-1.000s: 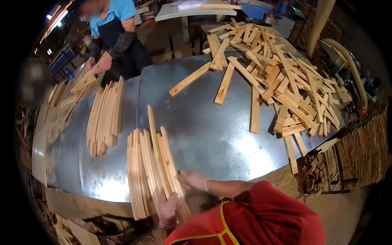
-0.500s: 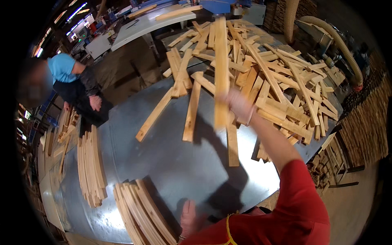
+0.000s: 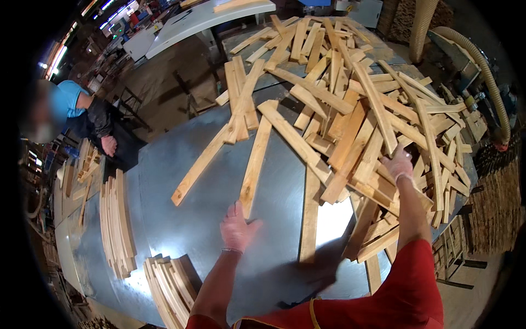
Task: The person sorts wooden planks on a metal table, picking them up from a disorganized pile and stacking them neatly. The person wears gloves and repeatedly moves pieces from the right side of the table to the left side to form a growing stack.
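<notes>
My left hand [image 3: 239, 227], in a thin see-through glove, reaches out over the metal table with its thumb spread. Its fingertips are at the near end of a flat wooden strip [image 3: 256, 164]. Over the heap at the right, my right hand [image 3: 399, 164] has its fingers closed at the near end of a long wooden strip [image 3: 375, 107]; part of its grip is hidden. Many loose wooden strips [image 3: 350, 134] lie crisscross around it. Between my hands another strip [image 3: 309, 219] points toward me, flat on the table.
Two neat rows of wooden strips, one near [image 3: 167, 288] and one farther left [image 3: 116, 225], lie on the metal table [image 3: 192, 236]. A person in a blue shirt [image 3: 74, 101] stands at the far left. Ribbed hoses [image 3: 482, 60] hang at the back right.
The strip that my right hand held up is no longer raised; that hand is now farther right, at the heap. My left hand has moved forward from the near edge to a strip's end.
</notes>
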`<state>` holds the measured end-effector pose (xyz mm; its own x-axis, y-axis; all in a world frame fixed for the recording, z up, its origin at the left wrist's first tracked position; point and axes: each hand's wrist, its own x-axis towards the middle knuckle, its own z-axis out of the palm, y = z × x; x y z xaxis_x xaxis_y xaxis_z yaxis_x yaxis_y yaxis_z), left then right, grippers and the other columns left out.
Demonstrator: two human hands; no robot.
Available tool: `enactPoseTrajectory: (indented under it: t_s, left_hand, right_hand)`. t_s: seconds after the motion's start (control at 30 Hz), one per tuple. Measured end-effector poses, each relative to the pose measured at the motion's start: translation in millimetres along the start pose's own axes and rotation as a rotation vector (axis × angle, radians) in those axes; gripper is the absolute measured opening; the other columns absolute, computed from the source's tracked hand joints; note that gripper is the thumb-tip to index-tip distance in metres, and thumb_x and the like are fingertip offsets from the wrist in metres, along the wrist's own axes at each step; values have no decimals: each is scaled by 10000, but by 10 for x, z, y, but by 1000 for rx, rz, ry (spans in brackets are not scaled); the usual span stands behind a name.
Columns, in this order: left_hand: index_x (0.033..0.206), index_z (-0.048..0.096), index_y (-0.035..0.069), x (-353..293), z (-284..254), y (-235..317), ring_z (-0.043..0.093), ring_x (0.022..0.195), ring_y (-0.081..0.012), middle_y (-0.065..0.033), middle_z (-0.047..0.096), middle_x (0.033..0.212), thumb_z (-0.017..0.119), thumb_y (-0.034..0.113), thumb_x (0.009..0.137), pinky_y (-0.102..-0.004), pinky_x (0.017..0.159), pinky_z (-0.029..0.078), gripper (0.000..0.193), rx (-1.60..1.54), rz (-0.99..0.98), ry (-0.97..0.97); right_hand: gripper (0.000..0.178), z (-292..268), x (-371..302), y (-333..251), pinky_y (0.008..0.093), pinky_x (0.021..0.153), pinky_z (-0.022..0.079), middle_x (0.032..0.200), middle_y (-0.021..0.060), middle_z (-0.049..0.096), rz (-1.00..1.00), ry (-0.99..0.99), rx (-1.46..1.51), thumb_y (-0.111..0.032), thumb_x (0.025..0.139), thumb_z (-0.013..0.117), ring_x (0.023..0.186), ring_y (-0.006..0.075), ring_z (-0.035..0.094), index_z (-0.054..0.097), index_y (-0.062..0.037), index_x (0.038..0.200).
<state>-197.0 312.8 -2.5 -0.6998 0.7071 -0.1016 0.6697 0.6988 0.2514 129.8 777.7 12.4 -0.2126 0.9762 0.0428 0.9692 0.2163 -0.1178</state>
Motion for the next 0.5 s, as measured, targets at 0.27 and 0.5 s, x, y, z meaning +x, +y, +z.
enactPoseTrajectory:
  t_s: [0.27, 0.5]
  left_hand:
    - [1477, 543, 45, -283, -418, 32, 666, 1039, -180, -82, 671, 1185, 688, 174, 942, -342, 892, 557, 569, -1536, -311, -566]
    - [1560, 479, 91, -2156, -439, -353, 630, 1010, -128, -28, 650, 1175, 627, 122, 1021, -316, 913, 537, 560, -1585, -335, -599]
  right_hand:
    - [603, -643, -1593, -736, 273, 632, 483, 851, 29, 610, 110, -730, 1550, -191, 867, 722, 679, 138, 565, 560, 11, 1411]
    - [468, -216, -3935, -1491, 322, 791, 548, 984, 98, 669, -6, -1083, 1400, -336, 956, 675, 895, 191, 657, 571, -3, 1268]
